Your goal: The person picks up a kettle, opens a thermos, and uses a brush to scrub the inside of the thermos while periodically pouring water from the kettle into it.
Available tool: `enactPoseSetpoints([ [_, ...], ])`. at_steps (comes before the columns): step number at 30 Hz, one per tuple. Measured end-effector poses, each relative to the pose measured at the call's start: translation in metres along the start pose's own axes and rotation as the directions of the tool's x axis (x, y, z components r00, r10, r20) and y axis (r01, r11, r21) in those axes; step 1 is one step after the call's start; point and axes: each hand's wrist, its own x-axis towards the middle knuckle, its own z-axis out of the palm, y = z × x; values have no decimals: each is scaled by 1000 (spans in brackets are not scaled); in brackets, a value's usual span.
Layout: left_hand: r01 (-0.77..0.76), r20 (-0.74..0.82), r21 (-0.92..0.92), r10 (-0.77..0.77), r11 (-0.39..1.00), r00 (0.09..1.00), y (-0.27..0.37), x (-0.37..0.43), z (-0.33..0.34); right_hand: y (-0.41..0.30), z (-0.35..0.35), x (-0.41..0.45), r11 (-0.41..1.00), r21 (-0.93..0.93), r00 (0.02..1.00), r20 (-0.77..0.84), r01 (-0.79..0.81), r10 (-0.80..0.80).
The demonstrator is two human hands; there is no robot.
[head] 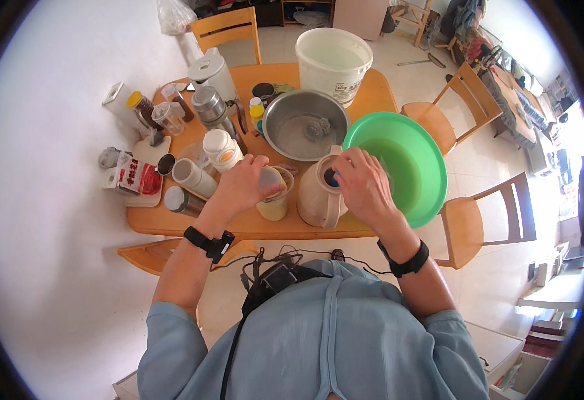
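My left hand (242, 186) grips a small translucent plastic cup or lid (271, 178) over a pale yellow plastic container (273, 209). Whether the two touch is hidden. At the mouth of a beige thermos jug (313, 200), my right hand (364, 184) pinches a small blue item (336, 179), mostly covered by the fingers. The jug stands upright with its top uncovered and its handle towards me. Left of my left hand are a white lidded bottle (220, 150) and a white tumbler (192, 176).
A steel basin (306, 125) holding water, a green plastic basin (434, 172) and a white bucket (334, 62) fill the table's far and right side. At the left are a steel flask (212, 107), an electric kettle (213, 72) and several jars. Wooden chairs (464, 227) surround the table (304, 231).
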Motion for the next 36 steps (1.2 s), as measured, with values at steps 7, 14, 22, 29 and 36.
enactPoseSetpoints([
  [7,-196,-141,-684,137,702,981,-76,-21,56,-58,15,0,988,3,988,16,155,-155],
  [14,-308,-294,-816,107,489,950,-64,-21,117,-126,94,39,965,-262,953,291,-9,88],
  [22,-278,-288,-884,29,376,957,-62,-21,117,-112,132,63,979,-206,848,518,-1,110],
  [29,-296,-248,-827,161,479,955,-64,-22,102,-93,90,63,948,213,866,395,239,-307],
  [36,-436,-436,-722,136,537,889,-75,-32,91,-120,54,57,980,168,918,361,108,-163],
])
